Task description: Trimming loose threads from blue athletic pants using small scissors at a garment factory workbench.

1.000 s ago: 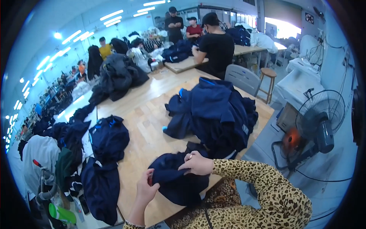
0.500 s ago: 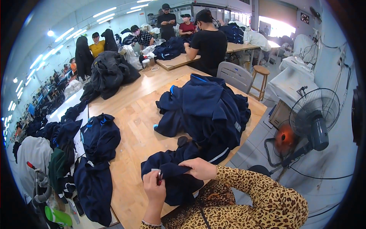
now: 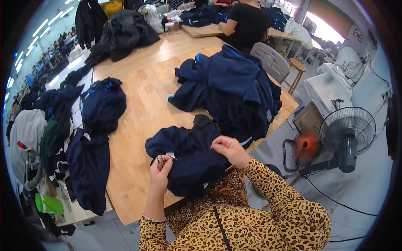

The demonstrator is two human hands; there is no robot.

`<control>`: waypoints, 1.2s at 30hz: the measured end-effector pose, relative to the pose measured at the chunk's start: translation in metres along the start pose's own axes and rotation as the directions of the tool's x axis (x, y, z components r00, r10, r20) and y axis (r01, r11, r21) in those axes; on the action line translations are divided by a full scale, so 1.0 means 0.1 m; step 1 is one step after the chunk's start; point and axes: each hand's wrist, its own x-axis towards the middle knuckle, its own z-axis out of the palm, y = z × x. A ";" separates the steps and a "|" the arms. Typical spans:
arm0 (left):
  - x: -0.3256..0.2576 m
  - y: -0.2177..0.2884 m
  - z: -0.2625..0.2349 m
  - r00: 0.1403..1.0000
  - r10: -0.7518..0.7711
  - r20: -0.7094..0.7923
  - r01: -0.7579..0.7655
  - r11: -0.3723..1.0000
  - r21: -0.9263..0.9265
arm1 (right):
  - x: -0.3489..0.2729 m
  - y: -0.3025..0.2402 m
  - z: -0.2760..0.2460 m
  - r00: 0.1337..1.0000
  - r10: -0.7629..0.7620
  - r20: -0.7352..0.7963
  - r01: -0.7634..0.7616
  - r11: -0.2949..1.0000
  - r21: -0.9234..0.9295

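A dark navy garment (image 3: 188,159) lies bunched at the near edge of the wooden table (image 3: 142,113), partly over my lap. My left hand (image 3: 161,169) pinches its fabric beside a small white label (image 3: 170,155), with a thin metal tool between the fingers. My right hand (image 3: 229,149) grips the garment's right side, fingers curled into the cloth. Both sleeves are leopard print.
A big heap of navy garments (image 3: 238,92) fills the table's right half. More navy pieces (image 3: 102,104) lie along the left edge, and dark jackets (image 3: 121,33) at the far end. A standing fan (image 3: 347,134) and an orange heater (image 3: 305,146) stand right. A person in black (image 3: 247,25) sits beyond.
The view has dropped closer to the table. My hands have drawn the navy garment nearer, and my left hand now pinches it by the white label.
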 end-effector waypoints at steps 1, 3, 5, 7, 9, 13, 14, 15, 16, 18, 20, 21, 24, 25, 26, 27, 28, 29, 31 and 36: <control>-0.01 -0.01 -0.03 1.000 -0.014 -0.010 0.014 1.000 -0.002 | 0.01 0.02 -0.03 0.997 -0.061 -0.051 0.060 0.998 -0.007; 0.00 -0.03 -0.05 0.999 0.024 -0.038 -0.027 0.998 -0.061 | -0.03 0.01 -0.06 0.996 -0.045 -0.072 0.047 0.999 0.026; 0.00 0.02 -0.02 0.999 0.029 -0.038 -0.031 0.998 -0.048 | -0.07 -0.06 -0.08 0.998 -0.044 -0.039 0.040 0.994 -0.105; 0.07 0.03 0.04 0.998 0.059 -0.022 -0.059 0.998 -0.002 | -0.13 -0.07 -0.14 0.997 -0.055 -0.062 0.043 0.983 -0.176; 0.05 -0.04 0.00 0.993 0.119 0.003 -0.119 0.991 0.059 | -0.19 -0.07 -0.14 0.996 -0.056 0.069 0.076 0.941 -0.330; -0.10 0.00 -0.04 0.997 0.070 -0.025 -0.064 0.979 0.195 | -0.14 -0.03 -0.01 0.968 -0.049 0.248 0.162 0.872 -0.461; -0.10 0.00 -0.05 0.994 0.100 0.031 -0.105 0.961 0.258 | -0.17 -0.04 0.02 0.964 -0.031 0.263 0.171 0.831 -0.529; -0.14 0.01 0.00 0.997 0.070 0.030 -0.075 0.956 0.284 | -0.18 -0.06 0.07 0.954 0.000 0.300 0.183 0.790 -0.585; -0.15 0.02 0.06 0.995 0.087 0.058 -0.101 0.947 0.306 | -0.20 -0.10 0.11 0.959 0.067 0.277 0.130 0.762 -0.634; -0.13 0.02 0.13 0.989 0.110 0.098 -0.136 0.935 0.327 | -0.21 -0.15 0.18 0.954 0.223 0.198 -0.031 0.736 -0.676; -0.07 -0.02 0.18 0.984 0.116 0.133 -0.156 0.925 0.347 | -0.19 0.12 0.16 0.979 0.139 0.150 0.012 0.695 -0.719; -0.05 -0.03 0.20 0.984 0.118 0.132 -0.157 0.924 0.348 | -0.16 0.12 0.19 0.989 0.071 0.132 0.055 0.652 -0.757; -0.01 -0.07 0.24 0.986 0.138 0.088 -0.162 0.911 0.381 | -0.23 0.14 0.34 0.941 -0.316 0.119 0.278 0.525 -0.804; 0.05 -0.08 0.25 0.986 0.157 0.057 -0.167 0.934 0.314 | -0.22 0.16 0.37 0.825 -0.530 0.195 0.456 0.423 -0.783; 0.06 -0.09 0.24 0.986 0.165 0.013 -0.163 0.954 0.251 | -0.22 0.19 0.38 0.796 -0.536 0.282 0.512 0.346 -0.786; 0.07 -0.10 0.22 0.989 0.147 0.021 -0.148 0.965 0.218 | -0.21 0.23 0.39 0.764 -0.557 0.325 0.545 0.289 -0.787; 0.08 -0.12 0.19 0.992 0.128 0.018 -0.129 0.974 0.186 | -0.20 0.24 0.40 0.753 -0.564 0.340 0.538 0.229 -0.811; 0.09 -0.16 0.20 0.997 0.076 -0.019 -0.074 0.992 0.105 | -0.19 0.27 0.39 0.739 -0.570 0.358 0.533 0.170 -0.829; 0.12 -0.26 0.18 1.000 -0.016 -0.013 0.016 0.998 -0.061 | -0.19 0.33 0.34 0.713 -0.634 0.299 0.522 0.197 -0.830; 0.01 -0.34 0.01 0.987 -0.129 -0.099 0.104 0.968 -0.227 | -0.23 0.31 0.33 0.741 -0.645 -0.188 0.275 0.547 -0.790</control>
